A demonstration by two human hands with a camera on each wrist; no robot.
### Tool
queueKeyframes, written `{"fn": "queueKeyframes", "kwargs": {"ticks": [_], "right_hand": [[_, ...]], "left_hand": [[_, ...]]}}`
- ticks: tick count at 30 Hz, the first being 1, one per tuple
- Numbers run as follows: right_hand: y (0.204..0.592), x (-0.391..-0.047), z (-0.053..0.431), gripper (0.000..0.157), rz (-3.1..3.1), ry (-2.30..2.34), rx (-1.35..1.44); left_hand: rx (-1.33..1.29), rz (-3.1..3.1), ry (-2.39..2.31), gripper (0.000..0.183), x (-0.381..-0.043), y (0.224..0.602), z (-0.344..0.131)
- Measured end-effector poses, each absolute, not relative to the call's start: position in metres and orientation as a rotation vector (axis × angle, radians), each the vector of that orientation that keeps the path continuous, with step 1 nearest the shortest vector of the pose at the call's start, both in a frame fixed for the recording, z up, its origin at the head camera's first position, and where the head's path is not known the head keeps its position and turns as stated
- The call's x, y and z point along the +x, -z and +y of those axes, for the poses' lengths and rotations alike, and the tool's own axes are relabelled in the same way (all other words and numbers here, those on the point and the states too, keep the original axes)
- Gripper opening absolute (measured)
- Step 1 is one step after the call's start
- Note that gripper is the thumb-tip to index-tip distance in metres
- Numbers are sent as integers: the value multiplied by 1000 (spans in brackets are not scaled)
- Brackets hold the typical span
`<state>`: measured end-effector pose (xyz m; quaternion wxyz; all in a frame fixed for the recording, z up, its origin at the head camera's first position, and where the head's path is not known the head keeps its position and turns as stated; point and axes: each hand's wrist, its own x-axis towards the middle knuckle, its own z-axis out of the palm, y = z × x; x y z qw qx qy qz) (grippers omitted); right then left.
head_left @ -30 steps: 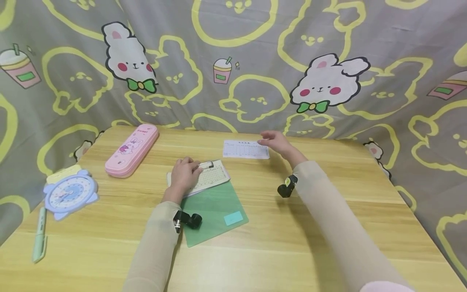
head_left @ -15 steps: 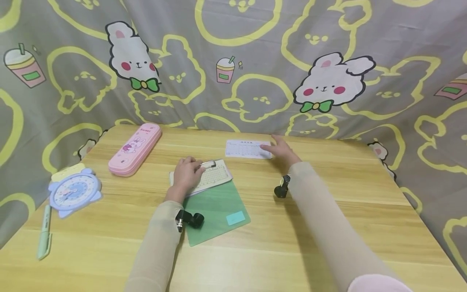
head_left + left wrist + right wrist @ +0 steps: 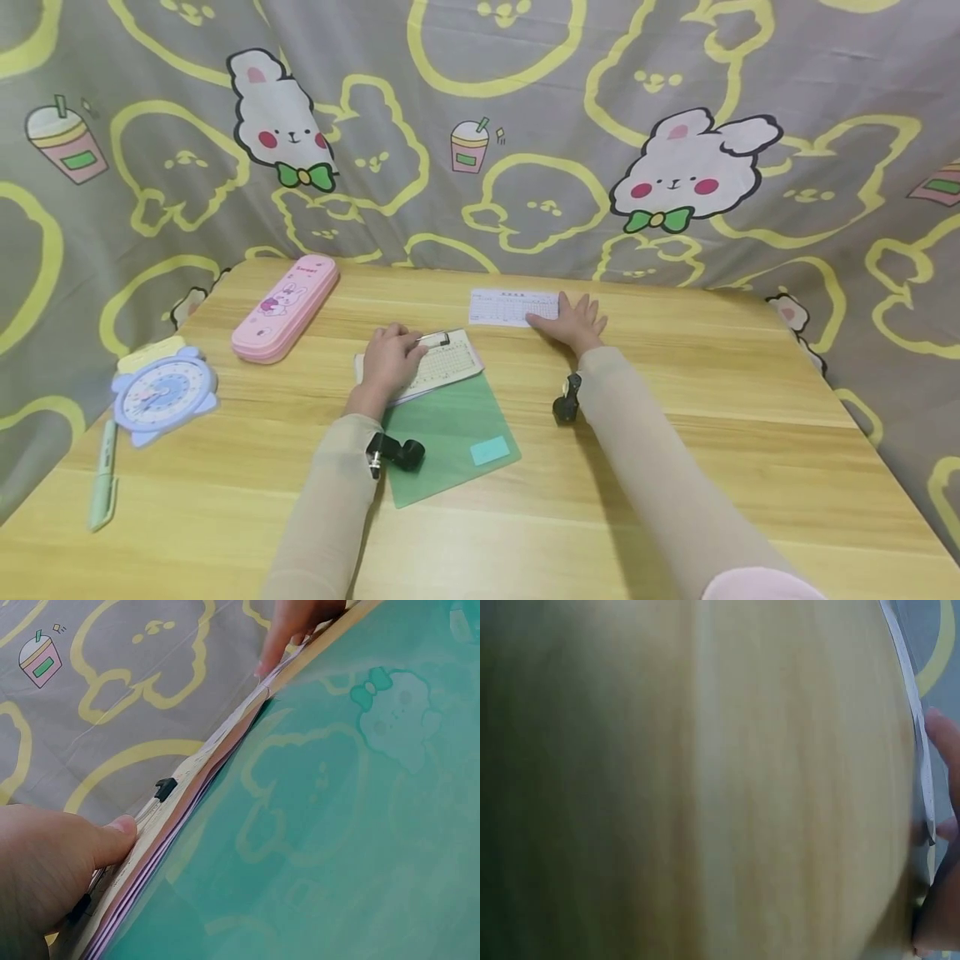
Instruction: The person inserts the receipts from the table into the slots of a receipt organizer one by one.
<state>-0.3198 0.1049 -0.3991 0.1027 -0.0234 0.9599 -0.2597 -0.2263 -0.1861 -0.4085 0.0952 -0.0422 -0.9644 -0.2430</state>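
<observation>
A green clipboard (image 3: 442,433) with a pale blue label lies mid-table. Across its far end sits a stack of cream printed forms (image 3: 453,362) under a wire clip (image 3: 433,339) with black ends. My left hand (image 3: 388,362) rests over the clip and the stack's left part; in the left wrist view its thumb (image 3: 116,838) lies along the clip, while its other fingers are mostly hidden. Farther back is a white printed slip (image 3: 502,307). My right hand (image 3: 573,323) has spread fingers at the slip's right end, the thumb on its near corner.
On the left lie a pink pencil case (image 3: 285,308), a blue toy clock (image 3: 167,396) over a yellow piece (image 3: 153,354), and a green highlighter (image 3: 103,479). A patterned grey curtain (image 3: 525,125) hangs along the table's far edge.
My right hand has come down from above the slip's right end onto it, moving slightly nearer, and its fingers have spread. My left hand stays on the stack.
</observation>
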Motion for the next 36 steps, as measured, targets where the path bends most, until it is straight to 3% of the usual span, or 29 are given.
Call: {"fn": "queueKeyframes", "kwargs": {"ticks": [16,36], "right_hand": [[401,-316,110,93,2826,767,-71],[394,-310,100,66,2915,785,-44]], "left_hand": [[-152,-2855,710,36,-228,410,-184],[-154,-2843,738,36,-226,410,-187]]}}
